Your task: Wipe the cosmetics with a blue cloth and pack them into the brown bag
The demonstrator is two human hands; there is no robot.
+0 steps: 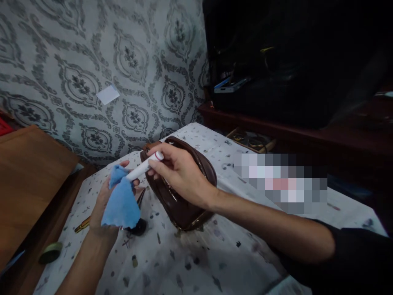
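Over the patterned tablecloth [159, 262], the right hand [181, 170] pinches a white tube [143, 169] near its red-ringed end, probably leaving the other end free for the blue cloth [123, 203]; the left hand [100, 200], half-curled, cradles that cloth; a brown leather bag [184, 211] sits below.

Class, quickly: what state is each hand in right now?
Left hand: closed, holding a blue cloth.
Right hand: closed, gripping a white tube.

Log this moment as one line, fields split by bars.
left hand: holds blue cloth | right hand: grips white tube | contact: tube's lower end at cloth | nearby: brown bag on patterned tablecloth
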